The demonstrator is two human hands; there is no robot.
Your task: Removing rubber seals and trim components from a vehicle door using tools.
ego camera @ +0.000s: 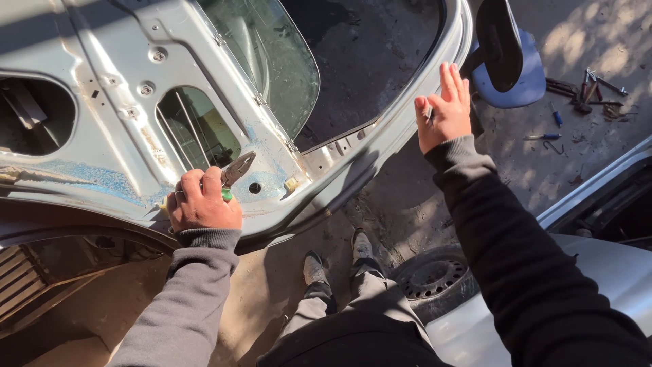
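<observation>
A stripped car door (122,102) is seen from above, lying roughly flat, its bare inner metal skin turned up and its window glass (272,61) partly raised in the frame. The left hand (202,202) is clenched around the green handles of a pair of pliers (234,173), and is rested on the door's near edge. The long axis of the pliers is pointed up and to the right, away from the body, with the closed nose lying just short of a small round hole (255,187) in the panel. A larger oval opening (197,129) is seen just beyond the knuckles.

The right hand (445,112) is opened, fingers spread, with the palm laid against the door's curved window frame (435,81), well apart from the pliers. A small part may be pinched at its thumb; this cannot be told. The left hand is therefore the nearer to the hole.

Scattered tools (584,92) are lying on the ground at the far right, and a wheel (431,278) is seen beside the feet.
</observation>
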